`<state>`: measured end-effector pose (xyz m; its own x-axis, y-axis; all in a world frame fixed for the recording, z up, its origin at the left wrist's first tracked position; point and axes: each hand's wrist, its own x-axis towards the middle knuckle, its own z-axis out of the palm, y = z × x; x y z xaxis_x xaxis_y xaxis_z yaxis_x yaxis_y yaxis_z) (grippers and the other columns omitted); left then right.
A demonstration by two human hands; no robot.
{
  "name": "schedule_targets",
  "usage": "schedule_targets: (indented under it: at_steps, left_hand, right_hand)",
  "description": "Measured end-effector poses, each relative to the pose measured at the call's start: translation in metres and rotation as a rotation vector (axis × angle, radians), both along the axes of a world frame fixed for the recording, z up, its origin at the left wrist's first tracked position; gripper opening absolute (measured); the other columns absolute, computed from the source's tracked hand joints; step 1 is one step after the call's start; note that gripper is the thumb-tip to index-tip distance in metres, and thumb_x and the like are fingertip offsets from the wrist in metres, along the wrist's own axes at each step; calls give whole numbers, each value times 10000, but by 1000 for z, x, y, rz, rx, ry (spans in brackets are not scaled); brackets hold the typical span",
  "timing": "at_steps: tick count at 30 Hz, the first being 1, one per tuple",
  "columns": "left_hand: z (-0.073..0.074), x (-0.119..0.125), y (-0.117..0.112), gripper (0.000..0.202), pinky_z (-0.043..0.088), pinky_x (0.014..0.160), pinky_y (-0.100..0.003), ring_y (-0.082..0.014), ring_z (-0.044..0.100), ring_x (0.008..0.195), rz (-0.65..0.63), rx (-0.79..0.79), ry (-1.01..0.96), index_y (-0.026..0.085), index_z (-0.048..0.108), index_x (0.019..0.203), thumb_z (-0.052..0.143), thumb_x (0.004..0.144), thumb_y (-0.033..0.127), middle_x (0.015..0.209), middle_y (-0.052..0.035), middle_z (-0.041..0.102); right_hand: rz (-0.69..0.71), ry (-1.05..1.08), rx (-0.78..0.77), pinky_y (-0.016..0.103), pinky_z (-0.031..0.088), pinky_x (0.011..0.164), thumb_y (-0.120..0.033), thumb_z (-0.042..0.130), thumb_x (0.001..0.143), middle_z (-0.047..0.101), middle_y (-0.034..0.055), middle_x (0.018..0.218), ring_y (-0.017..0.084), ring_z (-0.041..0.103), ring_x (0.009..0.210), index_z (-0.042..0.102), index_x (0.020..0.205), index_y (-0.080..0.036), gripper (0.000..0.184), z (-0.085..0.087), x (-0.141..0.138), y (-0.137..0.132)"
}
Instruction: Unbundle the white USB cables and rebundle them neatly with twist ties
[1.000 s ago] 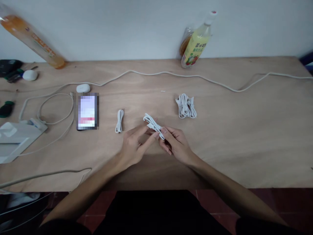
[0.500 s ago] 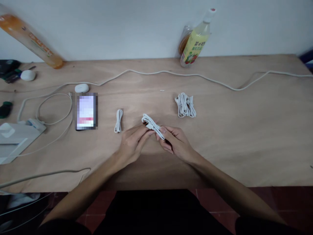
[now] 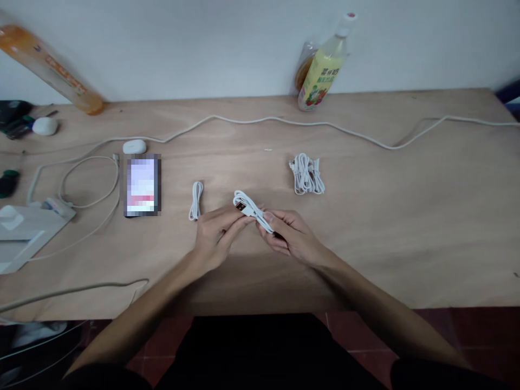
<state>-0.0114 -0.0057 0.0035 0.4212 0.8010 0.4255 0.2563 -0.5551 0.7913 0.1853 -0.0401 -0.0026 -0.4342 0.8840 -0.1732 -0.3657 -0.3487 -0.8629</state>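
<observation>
Both my hands hold a coiled white USB cable (image 3: 252, 207) above the wooden table, near its front middle. My left hand (image 3: 217, 233) pinches the cable's left part by the USB plug, whose metal end faces left. On the other end, my right hand (image 3: 292, 235) is closed with the thumb on top of the coil. Another coiled white cable (image 3: 195, 200) lies just left of my left hand. A bunch of several coiled white cables (image 3: 307, 174) rests beyond my right hand.
A phone (image 3: 141, 185) lies at left, with a white earbud case (image 3: 134, 147) behind it. One long white cord (image 3: 296, 123) crosses the back of the table (image 3: 406, 216). An orange drink bottle (image 3: 57, 73) and a yellow drink bottle (image 3: 324, 73) stand by the wall.
The held cable and my left hand have shifted very slightly to the left. Both hands keep their grip, and the cables on the table stay in place.
</observation>
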Motion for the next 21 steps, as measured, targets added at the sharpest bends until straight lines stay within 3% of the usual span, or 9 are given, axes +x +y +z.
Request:
schedule_targets:
  at_steps: [5,10,13,16,21]
  left_hand:
    - [-3,4,1,178,648,738,-290,-183,801,751,121,-18,-41,207,825,912,770,1019,338,859,-38,860]
    - [-6,9,-3,160,624,640,-243,-136,746,648,255,68,-88,200,757,862,851,948,297,775,5,806]
    - [-5,9,-5,80,637,655,-260,-140,749,683,239,211,-98,216,779,958,856,939,217,839,6,813]
    - [-4,7,-6,192,655,718,-275,-146,768,774,218,364,-55,240,801,1083,851,933,131,948,-3,818]
    - [-6,5,-6,250,646,715,-270,-150,767,855,251,401,0,266,806,1158,834,953,126,1003,-3,783]
  right_hand:
    - [-33,-6,-10,211,220,381,-663,623,1029,337,-128,503,71,219,404,605,838,-217,485,-7,-2,-1]
    - [-77,-52,-14,218,246,392,-703,640,999,380,-125,493,73,254,390,597,845,-221,508,-7,-5,-2]
    - [-92,-90,2,223,257,393,-725,625,998,386,-125,487,76,268,385,613,859,-217,527,-7,-5,-2]
    - [-94,-111,19,228,273,403,-733,616,1001,393,-123,489,79,283,386,627,867,-213,537,-8,-5,-2]
    - [-104,-127,35,230,265,406,-710,602,1019,402,-123,490,81,293,385,623,882,-216,513,-8,-7,-3]
